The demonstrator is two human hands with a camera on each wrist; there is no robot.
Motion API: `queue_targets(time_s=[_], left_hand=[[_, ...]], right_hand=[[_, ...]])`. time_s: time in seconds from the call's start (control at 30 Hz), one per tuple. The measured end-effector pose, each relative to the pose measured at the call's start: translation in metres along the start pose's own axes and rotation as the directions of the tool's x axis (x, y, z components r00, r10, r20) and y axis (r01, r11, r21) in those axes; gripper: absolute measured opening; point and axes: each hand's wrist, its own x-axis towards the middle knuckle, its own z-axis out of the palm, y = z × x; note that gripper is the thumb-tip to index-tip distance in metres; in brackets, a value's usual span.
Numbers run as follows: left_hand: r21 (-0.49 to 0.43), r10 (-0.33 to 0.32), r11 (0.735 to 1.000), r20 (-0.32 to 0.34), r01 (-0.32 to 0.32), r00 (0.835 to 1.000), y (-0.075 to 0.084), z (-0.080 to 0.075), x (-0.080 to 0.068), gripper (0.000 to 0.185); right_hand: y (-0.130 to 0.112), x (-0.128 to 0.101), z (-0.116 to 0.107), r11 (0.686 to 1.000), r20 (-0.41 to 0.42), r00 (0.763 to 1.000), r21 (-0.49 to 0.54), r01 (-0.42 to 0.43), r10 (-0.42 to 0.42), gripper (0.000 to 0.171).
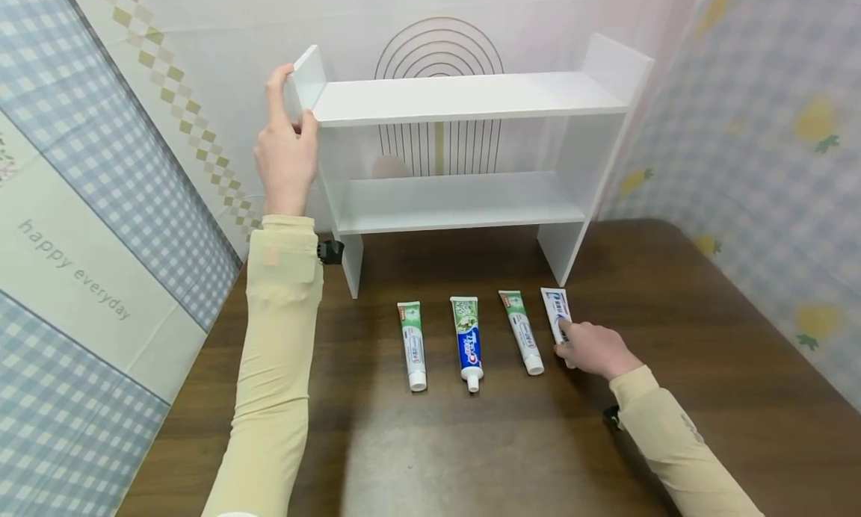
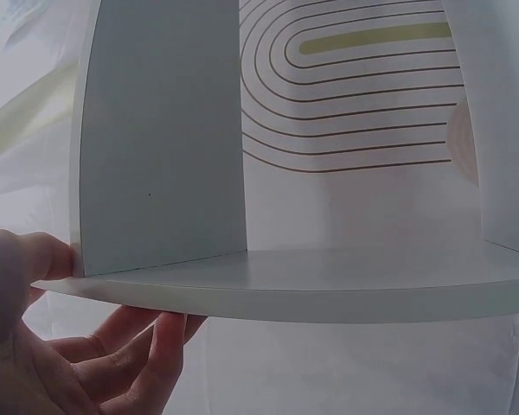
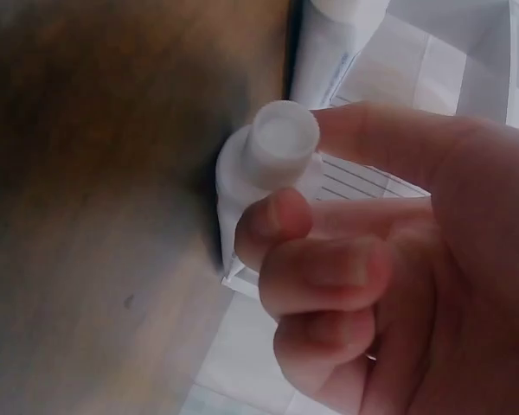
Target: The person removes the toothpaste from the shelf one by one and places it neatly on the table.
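Observation:
A white two-tier shelf (image 1: 464,203) stands at the back of the wooden table. My left hand (image 1: 288,151) grips its left side panel near the top; in the left wrist view thumb and fingers (image 2: 169,350) wrap around the board's edge. Four tubes would be too exact, so several toothpaste tubes lie in a row before the shelf. At the row's right end, my right hand (image 1: 592,347) pinches a white and blue toothpaste tube (image 1: 555,304) near its cap. The right wrist view shows the white cap (image 3: 283,138) between thumb and curled fingers.
Left of the held tube lie a green and white tube (image 1: 520,330), a green and blue tube (image 1: 468,338) and another green and white tube (image 1: 412,341). Patterned cloth (image 1: 760,203) hangs at the right, checked cloth (image 1: 101,128) at the left.

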Motion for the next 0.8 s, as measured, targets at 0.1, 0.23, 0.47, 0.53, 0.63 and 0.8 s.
queue_targets(time_s=[0.1,0.23,0.47,0.53,0.63,0.8], left_hand=[[0.003,-0.007,1.0,-0.009,0.007,1.0,0.0,-0.002,0.0,0.051],[0.01,0.0,1.0,-0.016,0.0,1.0,-0.002,-0.003,0.0,0.051],[0.025,0.01,1.0,-0.031,-0.009,0.999,-0.009,0.004,0.001,0.051],[0.03,0.007,1.0,-0.026,-0.006,1.0,-0.012,0.007,0.001,0.051],[0.003,-0.004,1.0,0.007,0.004,1.0,-0.017,0.01,-0.002,0.054],[-0.033,-0.012,0.999,0.157,0.017,0.988,-0.041,0.018,-0.028,0.07]], right_hand=[[0.001,0.004,-0.001,1.0,0.004,1.0,0.0,0.001,-0.001,0.051],[-0.001,0.007,0.0,1.0,0.023,1.0,0.006,-0.017,0.017,0.054],[0.003,0.014,0.001,1.0,0.068,0.997,0.009,-0.024,0.023,0.06],[0.004,0.014,-0.001,1.0,0.075,0.997,0.008,-0.022,0.021,0.062],[0.005,0.014,-0.004,0.999,0.093,0.995,0.024,-0.038,0.035,0.07],[0.003,0.013,-0.006,0.996,0.062,0.996,0.06,-0.061,0.057,0.079]])
